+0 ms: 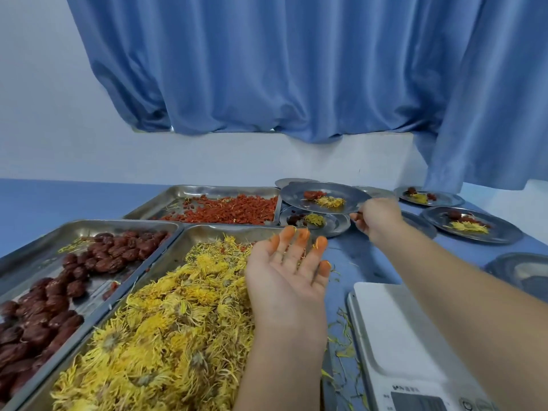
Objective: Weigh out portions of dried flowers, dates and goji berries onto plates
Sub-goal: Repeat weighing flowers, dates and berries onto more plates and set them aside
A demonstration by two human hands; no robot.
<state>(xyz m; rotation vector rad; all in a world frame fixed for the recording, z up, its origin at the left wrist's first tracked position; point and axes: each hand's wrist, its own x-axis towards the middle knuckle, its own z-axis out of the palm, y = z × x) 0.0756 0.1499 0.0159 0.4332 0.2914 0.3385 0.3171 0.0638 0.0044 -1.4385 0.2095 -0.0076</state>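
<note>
Plate (324, 197) of flowers and goji is pinched at its rim by your right hand (378, 218); your left hand (286, 272) hovers palm-up, fingers (302, 235) spread, over the flower tray (207, 229).

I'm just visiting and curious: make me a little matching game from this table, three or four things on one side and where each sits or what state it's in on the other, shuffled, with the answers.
Things:
1. dates
2. goji berries
3. dried flowers
4. scale

Places or states:
A. yellow heap in the nearest tray, under the open left hand
B. white, bare on top, at bottom right
C. dark red, in the leftmost tray
D. small and bright red, in the far tray beside the plate the right hand holds

Pairs: 1-C, 2-D, 3-A, 4-B
</note>
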